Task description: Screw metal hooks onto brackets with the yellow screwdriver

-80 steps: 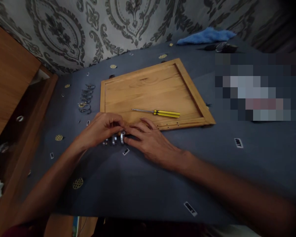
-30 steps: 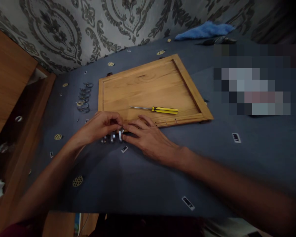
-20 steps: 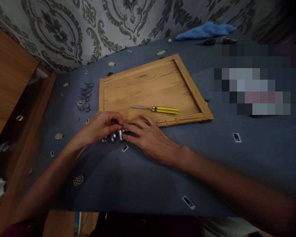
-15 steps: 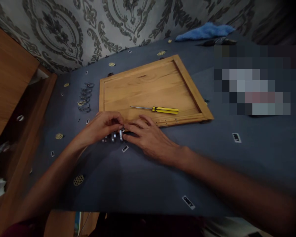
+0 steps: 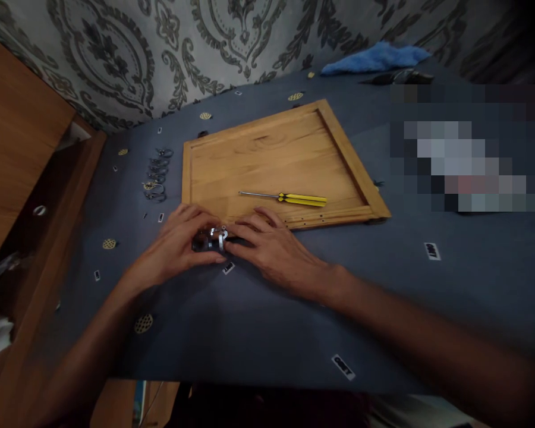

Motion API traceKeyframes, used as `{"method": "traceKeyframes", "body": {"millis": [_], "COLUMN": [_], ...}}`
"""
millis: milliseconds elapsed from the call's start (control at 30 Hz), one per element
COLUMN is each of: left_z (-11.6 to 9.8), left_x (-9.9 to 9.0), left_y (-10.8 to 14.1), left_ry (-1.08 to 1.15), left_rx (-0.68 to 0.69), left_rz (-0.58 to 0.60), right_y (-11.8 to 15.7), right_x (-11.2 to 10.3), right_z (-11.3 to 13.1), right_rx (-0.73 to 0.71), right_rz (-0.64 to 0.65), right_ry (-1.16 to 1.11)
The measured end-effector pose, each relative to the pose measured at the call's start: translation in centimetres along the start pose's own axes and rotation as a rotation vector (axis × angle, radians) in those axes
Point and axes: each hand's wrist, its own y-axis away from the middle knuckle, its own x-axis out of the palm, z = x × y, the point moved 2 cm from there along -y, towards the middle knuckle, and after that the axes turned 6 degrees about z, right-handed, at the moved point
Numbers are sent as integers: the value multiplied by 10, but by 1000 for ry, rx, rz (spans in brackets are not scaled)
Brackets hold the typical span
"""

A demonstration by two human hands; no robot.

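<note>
A framed wooden panel [image 5: 258, 163] lies flat, a yellow-handled screwdriver [image 5: 301, 200] resting on it. At its near left edge sits a small group of shiny metal hooks [image 5: 222, 240], partly covered by my hands. My left hand [image 5: 172, 241] curves around the hooks from the left, its thumb and fingers apart. The fingertips of my right hand [image 5: 271, 246] pinch the rightmost hook from the right, while its upper fingers lie along the panel's near edge. How the hooks meet the panel is hidden.
Several metal hooks [image 5: 157, 173] lie in a column left of the panel, with a tiny screw [image 5: 145, 215] nearby. A blue cloth [image 5: 377, 58] and a dark object [image 5: 399, 77] are at the back right. A wooden cabinet [image 5: 27, 107] borders the left side.
My left hand has let go of its pinch at the hooks and spread, its thumb dropping below them. My right hand stays at the rightmost hook. The view has shifted slightly.
</note>
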Motion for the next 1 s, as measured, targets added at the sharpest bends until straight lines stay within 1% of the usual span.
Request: {"method": "traceKeyframes", "body": {"millis": [100, 200, 367, 600, 833, 1000], "left_z": [-1, -3, -3, 0, 2, 4], "left_x": [11, 15, 19, 24, 26, 28], "left_y": [3, 5, 5, 4, 3, 4], "left_ry": [-79, -103, -78, -32, -4, 0], "left_rx": [24, 32, 13, 13, -21, 2], "left_rz": [-44, -90, -107, -142, -132, -155], "right_y": [1, 2, 1, 2, 3, 5], "right_x": [-1, -1, -2, 0, -1, -2], "right_z": [0, -1, -1, -1, -1, 0], "right_rx": [-8, -8, -11, -5, -15, -28], "right_rz": [-13, -5, -5, 18, 24, 27], "right_ry": [-12, -31, -52, 4, 13, 30]}}
